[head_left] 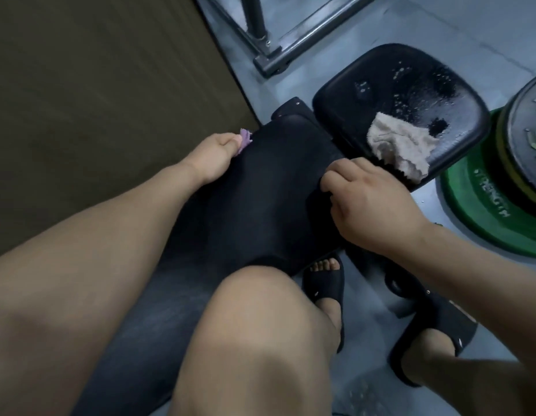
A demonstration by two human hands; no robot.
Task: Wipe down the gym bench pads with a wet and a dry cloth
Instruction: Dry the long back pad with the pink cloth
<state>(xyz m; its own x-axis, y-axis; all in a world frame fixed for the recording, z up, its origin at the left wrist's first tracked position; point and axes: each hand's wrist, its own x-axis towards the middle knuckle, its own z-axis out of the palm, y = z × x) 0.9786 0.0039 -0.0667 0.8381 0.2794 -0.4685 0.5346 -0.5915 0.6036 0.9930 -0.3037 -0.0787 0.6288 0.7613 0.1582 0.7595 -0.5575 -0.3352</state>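
Grey gym floor (458, 28) runs behind a black bench, with a metal frame (305, 37) at the far edge and stacked weight plates (476, 211) at the right. The long back pad (260, 199) lies in the middle, reaching from near the person's knee to the far seat pad (380, 94).

The left hand (212, 157) sits at the back pad's left edge, fingers curled and pinching a small purple cloth (245, 139) against the pad's corner. The right hand (371, 205) is at the pad's right edge with fingers bent over the rim, apparently gripping it to steady the bench. A beige cloth (401, 145) lies crumpled on the near part of the seat pad, just beyond the right hand and not touched by it.

Water droplets (410, 82) are scattered over the seat pad, so that pad looks wetted and not yet dried. Which cloth is the wet one cannot be told for sure.

Risks from here, as I judge them:
- The beige cloth may soak up the droplets where it lies, leaving no truly dry cloth for the final pass.
- It hangs near the seat pad's edge and could be knocked to the floor by the right hand.
- Only a small bit of the purple cloth shows, so bare fingers may smear the pad.
- Drips could make the floor slick under the black slides (323, 283).
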